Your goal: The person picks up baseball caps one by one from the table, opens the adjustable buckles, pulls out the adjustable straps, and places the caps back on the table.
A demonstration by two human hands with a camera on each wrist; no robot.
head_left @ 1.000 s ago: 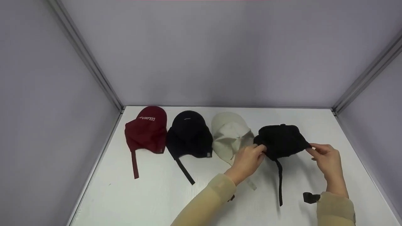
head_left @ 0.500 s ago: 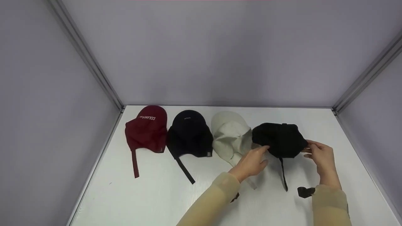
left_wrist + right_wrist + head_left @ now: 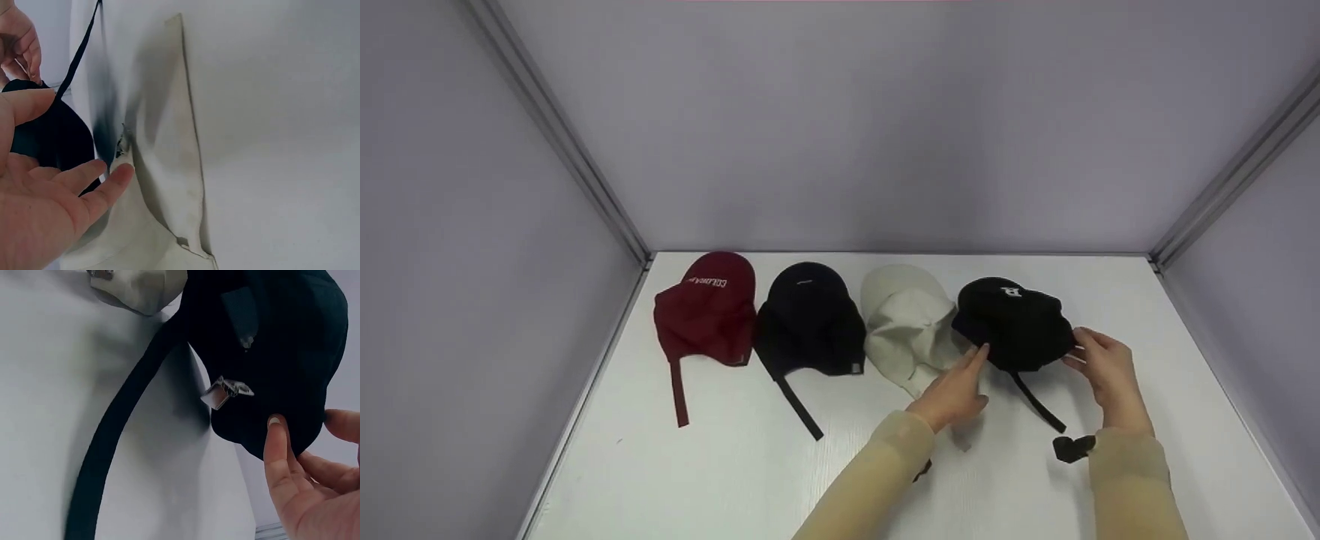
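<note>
A black baseball cap [image 3: 1016,330] with a white letter on its front is held at the right end of a row of caps, its strap hanging toward me. My right hand [image 3: 1108,371] pinches its right edge; the right wrist view shows thumb and fingers on either side of the fabric, near a metal strap buckle [image 3: 225,392]. My left hand [image 3: 956,394] has its fingers extended, with fingertips at the black cap's lower left edge. In the left wrist view those fingers are spread above the off-white cap [image 3: 135,225], and whether they touch it is unclear.
Left of the black cap, an off-white cap [image 3: 907,319], a dark navy or black cap [image 3: 811,322] and a red cap [image 3: 712,315] lie side by side on the white table [image 3: 720,480]. Grey panels [image 3: 840,127] enclose the back and sides.
The black cap has turned so its lettered front and brim face up, and has shifted slightly left with my right hand. My left fingers have loosened from its edge and straightened.
</note>
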